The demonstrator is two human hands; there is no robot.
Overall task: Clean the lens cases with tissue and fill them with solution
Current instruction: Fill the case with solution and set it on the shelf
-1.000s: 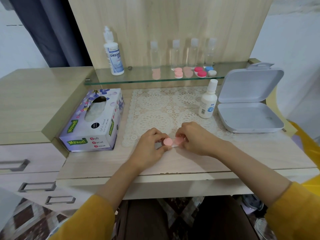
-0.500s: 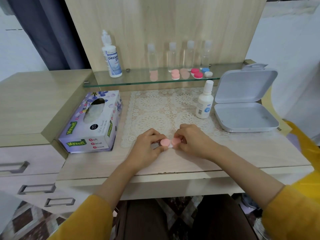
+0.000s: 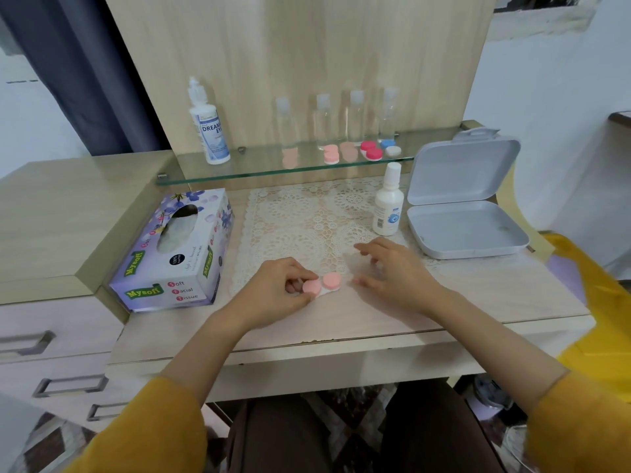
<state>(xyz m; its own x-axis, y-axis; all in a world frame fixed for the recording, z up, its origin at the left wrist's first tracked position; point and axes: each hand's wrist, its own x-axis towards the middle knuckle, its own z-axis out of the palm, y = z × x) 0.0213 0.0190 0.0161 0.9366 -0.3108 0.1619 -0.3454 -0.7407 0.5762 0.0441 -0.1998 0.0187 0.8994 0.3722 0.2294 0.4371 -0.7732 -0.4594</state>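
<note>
From the head view, the pink lens case (image 3: pixel 321 285) lies at the front edge of the lace mat (image 3: pixel 300 213) on the desk (image 3: pixel 478 302), both round caps on. The left hand (image 3: pixel 280 295) pinches its left cap between thumb and fingers, while the right hand (image 3: pixel 392 271) hovers just right of it, fingers spread and grasping nothing. The step looks like opening the case: best to pin the white base flat with one hand and twist one cap at a time with the other, then set each cap on the mat so left and right stay sorted. As for containers, the tissue box (image 3: pixel 170 247) shows white tissue in its slot, well within the left hand's reach. The small solution bottle (image 3: pixel 387 203) stands capped and opaque, so its fill cannot be told. The grey box (image 3: pixel 467 230) sits open with nothing visible in its tray. On the glass shelf (image 3: pixel 259 169) stand a larger labelled bottle (image 3: pixel 209 128), four clear capped bottles (image 3: pixel 341 121) and more closed cases (image 3: pixel 371 150).
</note>
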